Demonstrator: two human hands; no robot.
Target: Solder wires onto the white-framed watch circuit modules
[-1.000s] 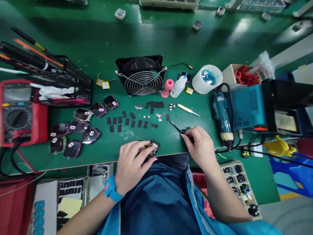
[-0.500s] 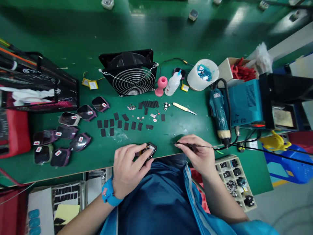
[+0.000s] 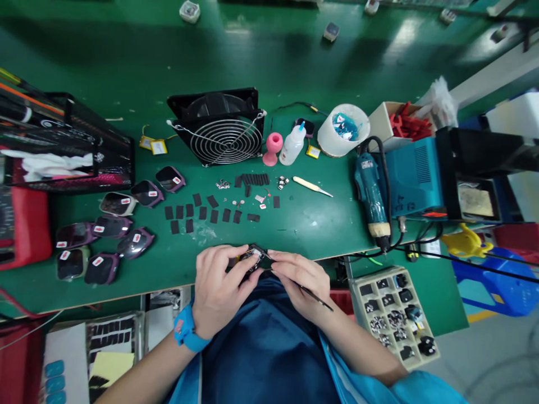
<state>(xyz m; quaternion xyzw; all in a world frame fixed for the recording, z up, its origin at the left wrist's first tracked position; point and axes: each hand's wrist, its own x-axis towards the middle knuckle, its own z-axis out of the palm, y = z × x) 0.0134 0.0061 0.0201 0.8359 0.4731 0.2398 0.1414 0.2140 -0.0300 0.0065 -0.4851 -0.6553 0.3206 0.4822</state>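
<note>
At the bench's front edge, my left hand [image 3: 221, 280] is closed round a small black watch case [image 3: 254, 258] whose inner electronics face up. My right hand [image 3: 301, 283] pinches dark, thin tweezers [image 3: 314, 295]. Their tips are at the right side of the case; whether they grip a part is too small to tell. Beyond the hands lie several black pads [image 3: 214, 216], small metal parts [image 3: 223, 184] and a cream-handled tool [image 3: 312, 186]. Square watches [image 3: 137, 242] with red-arrow stickers lie to the left.
A fan [image 3: 223, 134], a pink holder [image 3: 273, 148], a white bottle [image 3: 292, 144] and a white tub [image 3: 343, 134] stand at the back. On the right are an electric screwdriver [image 3: 373, 196] and a blue-green box [image 3: 415, 177]. A parts tray [image 3: 396, 314] sits below the bench edge.
My right hand has moved left with the tweezers, bringing their tips to the watch case. My left hand keeps hold of the case.
</note>
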